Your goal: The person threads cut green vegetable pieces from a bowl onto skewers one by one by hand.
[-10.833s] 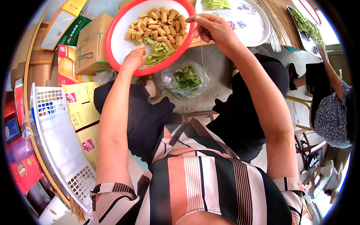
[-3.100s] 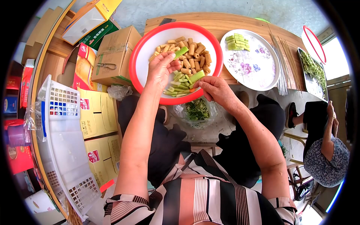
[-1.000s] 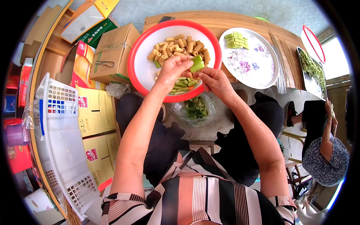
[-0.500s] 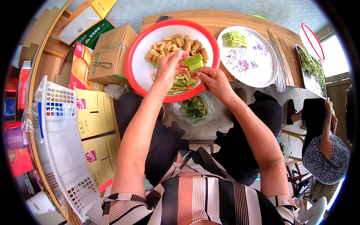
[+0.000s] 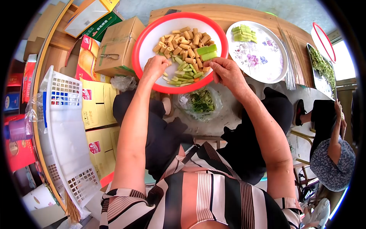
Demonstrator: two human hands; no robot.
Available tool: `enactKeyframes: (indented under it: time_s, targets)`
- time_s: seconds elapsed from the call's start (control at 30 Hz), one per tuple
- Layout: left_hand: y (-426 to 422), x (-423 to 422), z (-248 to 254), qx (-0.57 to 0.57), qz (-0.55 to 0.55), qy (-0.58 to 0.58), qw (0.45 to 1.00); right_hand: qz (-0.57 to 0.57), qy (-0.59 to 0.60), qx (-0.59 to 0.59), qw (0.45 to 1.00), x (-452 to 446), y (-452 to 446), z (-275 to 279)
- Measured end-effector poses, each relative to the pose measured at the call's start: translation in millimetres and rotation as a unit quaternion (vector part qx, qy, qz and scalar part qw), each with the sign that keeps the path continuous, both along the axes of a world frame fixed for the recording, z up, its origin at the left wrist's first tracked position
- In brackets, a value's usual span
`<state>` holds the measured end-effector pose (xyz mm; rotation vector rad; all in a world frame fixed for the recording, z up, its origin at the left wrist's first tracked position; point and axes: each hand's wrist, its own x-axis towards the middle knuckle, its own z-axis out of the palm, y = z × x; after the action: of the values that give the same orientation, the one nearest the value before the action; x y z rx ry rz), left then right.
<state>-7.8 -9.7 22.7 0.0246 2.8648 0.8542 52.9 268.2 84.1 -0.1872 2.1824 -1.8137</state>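
My right hand (image 5: 225, 72) pinches the end of a skewer at the right rim of a red-rimmed white basin (image 5: 143, 57). Two flat green vegetable pieces (image 5: 207, 52) sit side by side at the fingertips; the thin stick itself is hard to make out. Over the basin's left side is my left hand (image 5: 155, 68), fingertips pressed together; what they hold, if anything, is hidden. Close by lie cut green vegetable strips (image 5: 185, 74) in the front of the basin. Behind them are many short tan-brown tube-shaped pieces (image 5: 186, 40).
A flowered white tray (image 5: 263, 70) on the wooden table (image 5: 213, 11) carries green skewered pieces (image 5: 244, 33). Bundles of thin sticks (image 5: 291, 57) lie beside it. Below the basin sits a bag of leafy greens (image 5: 202, 103). Cartons (image 5: 118, 45) stand left; another person (image 5: 331, 160) sits right.
My left hand has left the green pieces and moved left and down in the basin. My right hand keeps the skewer, slightly further right and higher in view.
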Motion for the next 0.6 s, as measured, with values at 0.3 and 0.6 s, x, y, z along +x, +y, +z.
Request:
enactKeyframes:
  time_s: [0.3,0.6]
  targets:
    - [25,20,-13,-0.087,-0.178,-0.073,0.978,-0.002,0.0,-0.014,1.0,0,5,0]
    - [22,11,-26,-0.169,-0.15,-0.083,0.971,0.002,-0.014,-0.026,1.0,-1,6,-2]
